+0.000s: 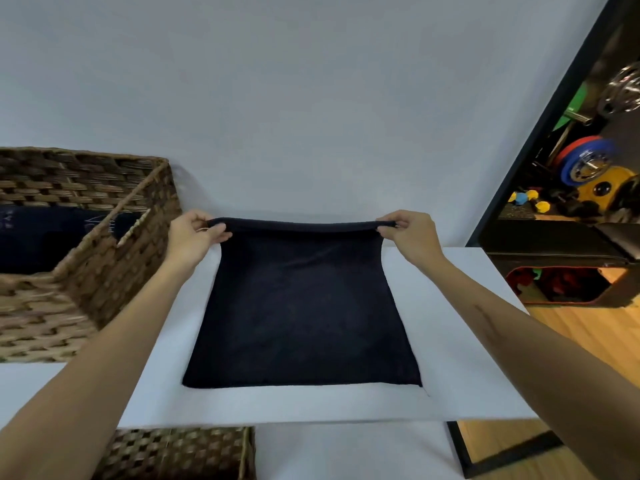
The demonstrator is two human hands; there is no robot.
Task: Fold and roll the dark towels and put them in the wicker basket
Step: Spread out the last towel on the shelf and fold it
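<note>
The support surface is a white table (460,344) with a flat, matte top. A dark towel (301,317) lies spread on the table top, roughly at its centre; the near edge of the towel rests flat, parallel to the near table edge, while its far edge is raised off the surface. A wicker basket (86,271) stands on the table to the left of the towel, near it but apart from it. The table surface to the right of the towel is bare up to the right table edge.
</note>
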